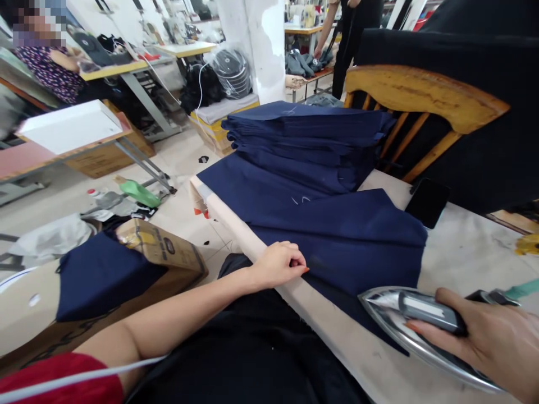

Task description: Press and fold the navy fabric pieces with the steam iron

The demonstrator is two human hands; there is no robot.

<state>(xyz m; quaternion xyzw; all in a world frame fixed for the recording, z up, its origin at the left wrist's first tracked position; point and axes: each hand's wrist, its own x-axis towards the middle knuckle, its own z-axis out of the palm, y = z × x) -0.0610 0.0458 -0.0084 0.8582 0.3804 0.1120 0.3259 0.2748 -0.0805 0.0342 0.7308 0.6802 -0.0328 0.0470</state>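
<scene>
A navy fabric piece [337, 230] lies spread on the pale-covered table, with a crease across it and small white marks. At its near edge my left hand [280, 264] is closed, thumb and fingers pinched at the cloth; the fingertips are partly hidden. My right hand [484, 336] is wrapped round the handle of a steam iron [396, 308], whose tip points left. The iron's front lies over the fabric's near right edge, by a narrow dark strip. Behind the spread piece rises a folded stack of navy fabric [295, 132].
A black phone [428, 202] lies right of the fabric, near a wooden chair [425, 90] draped with black cloth behind. Left on the floor stands a cardboard box [168, 249] with navy cloth on it. Two other people are at tables farther back.
</scene>
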